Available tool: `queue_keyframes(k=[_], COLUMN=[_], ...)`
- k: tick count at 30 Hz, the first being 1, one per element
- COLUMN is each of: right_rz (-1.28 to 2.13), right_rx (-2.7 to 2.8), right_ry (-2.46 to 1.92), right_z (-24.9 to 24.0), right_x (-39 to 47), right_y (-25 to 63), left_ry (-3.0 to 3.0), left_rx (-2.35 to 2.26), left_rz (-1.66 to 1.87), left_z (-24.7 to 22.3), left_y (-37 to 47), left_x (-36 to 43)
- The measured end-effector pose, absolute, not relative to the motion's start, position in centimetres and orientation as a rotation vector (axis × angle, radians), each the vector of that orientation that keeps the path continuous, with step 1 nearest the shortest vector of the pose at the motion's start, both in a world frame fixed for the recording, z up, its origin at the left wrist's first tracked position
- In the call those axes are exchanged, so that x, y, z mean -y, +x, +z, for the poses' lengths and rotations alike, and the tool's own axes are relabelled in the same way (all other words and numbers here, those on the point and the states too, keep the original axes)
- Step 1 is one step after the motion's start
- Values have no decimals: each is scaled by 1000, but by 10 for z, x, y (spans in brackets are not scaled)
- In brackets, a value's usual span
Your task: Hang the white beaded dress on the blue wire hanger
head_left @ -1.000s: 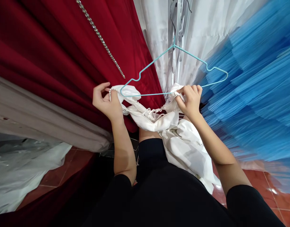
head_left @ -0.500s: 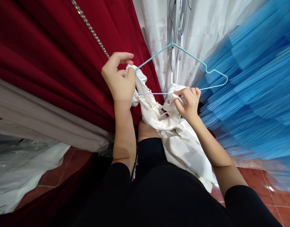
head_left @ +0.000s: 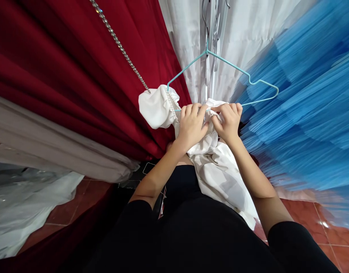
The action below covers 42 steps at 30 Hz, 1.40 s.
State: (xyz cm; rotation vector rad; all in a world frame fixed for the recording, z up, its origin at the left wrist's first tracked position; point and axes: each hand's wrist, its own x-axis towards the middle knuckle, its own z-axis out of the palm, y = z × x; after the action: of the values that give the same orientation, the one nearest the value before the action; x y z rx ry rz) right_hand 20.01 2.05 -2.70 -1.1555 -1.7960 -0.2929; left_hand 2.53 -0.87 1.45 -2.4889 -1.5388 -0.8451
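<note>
White garment (head_left: pixel 217 178) at the centre of the frame, bunched at the top against the lower bar of a light-blue wire hanger (head_left: pixel 237 68) and trailing down toward the lower right over a black-clothed lap. One puffed end of it (head_left: pixel 156 108) looped over the hanger's left tip, edged with a string of pearl beads (head_left: pixel 172 106). Left hand (head_left: pixel 191 127) just left of centre, fingers curled and clenched on the gathered white cloth at the bar. Right hand (head_left: pixel 227 121) touching it on the right, thumb and fingertips pinched on the same bunch of cloth beside the bar. Hanger hook (head_left: pixel 205 22) rising to the top centre, in front of a metal rail (head_left: pixel 214 41) and pale white fabric (head_left: pixel 248 30). Deep red drape (head_left: pixel 63 68) filling the upper left, crossed by a slanting beaded chain (head_left: pixel 120 47) ending near the puffed end. Grey cloth (head_left: pixel 49 144) below the red at mid left, clear plastic wrap (head_left: pixel 26 204) at the lower left. Pleated blue fabric (head_left: pixel 311 106) across the right side. Red floor tiles (head_left: pixel 328 227) at the lower right corner.
</note>
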Motion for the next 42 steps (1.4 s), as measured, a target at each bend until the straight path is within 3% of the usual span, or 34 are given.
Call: queue_keyframes(k=[7, 11, 14, 16, 20, 25, 35, 38, 42], right_rz=[-297, -369, -395, -240, -104, -177, -276, -347, -134], right_rx=[1855, 1529, 1170, 1035, 978, 1126, 1468, 1626, 2039], right_ry=[-954, -1006, -1118, -1251, -1393, -1274, -1194, -1100, -1125], right_z=[-31, -24, -3, 17, 60, 84, 86, 74, 33], right_x=[-14, -11, -17, -26, -40, -46, -41, -25, -18], right_y=[215, 252, 295, 319, 340, 314, 249, 237, 215], left_ry=[-2427, -2448, -2471, -2470, -2467, -2494, -2459, -2472, -2459], left_rx=[1576, 1619, 1618, 1631, 1639, 1645, 1657, 1648, 1659], left_rz=[-755, -661, -613, -594, -584, -556, -627, -677, -716], left_z=[8, 21, 23, 23, 21, 24, 22, 19, 15], left_y=[21, 23, 25, 26, 27, 25, 21, 20, 19], left_x=[16, 19, 20, 20, 21, 22, 21, 20, 17])
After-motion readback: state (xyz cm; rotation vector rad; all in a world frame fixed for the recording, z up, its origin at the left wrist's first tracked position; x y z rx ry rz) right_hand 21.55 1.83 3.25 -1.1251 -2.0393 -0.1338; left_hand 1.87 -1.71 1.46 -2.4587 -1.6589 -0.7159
